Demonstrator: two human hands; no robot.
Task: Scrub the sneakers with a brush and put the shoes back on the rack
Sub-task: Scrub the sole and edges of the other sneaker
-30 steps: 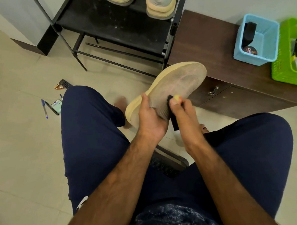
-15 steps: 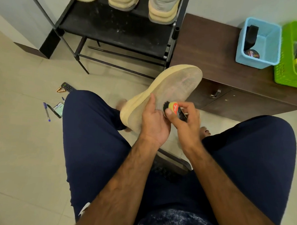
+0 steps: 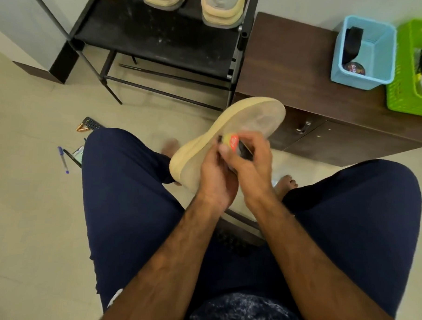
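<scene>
Sneaker first: the tan knit sneaker with a pale gum sole (image 3: 255,115) is held up between your knees. It is tilted, sole facing you, toe pointing away toward the dark brown wooden cabinet (image 3: 294,66).

Your left hand (image 3: 215,181) wraps the heel half from the near side, fingers curled round the edge. Your right hand (image 3: 250,166) pinches a small black brush with a yellow and orange-red end (image 3: 233,142), thumb and fingers closed on it, at the middle of the sole. Blur hides the bristles, so contact with the sole cannot be told. Your hands are close together, thumbs side by side.

The black metal shoe rack (image 3: 162,41) stands beyond your left knee, just beside the cabinet. Three more tan shoes (image 3: 221,12) sit on its upper shelf, cut off by the frame.

On the cabinet top, a light blue plastic basket (image 3: 378,80) and a green plastic mesh basket (image 3: 401,100) sit side by side.

On the tile floor left of your left knee lie a blue pen (image 3: 63,160) and a black remote (image 3: 92,123).
</scene>
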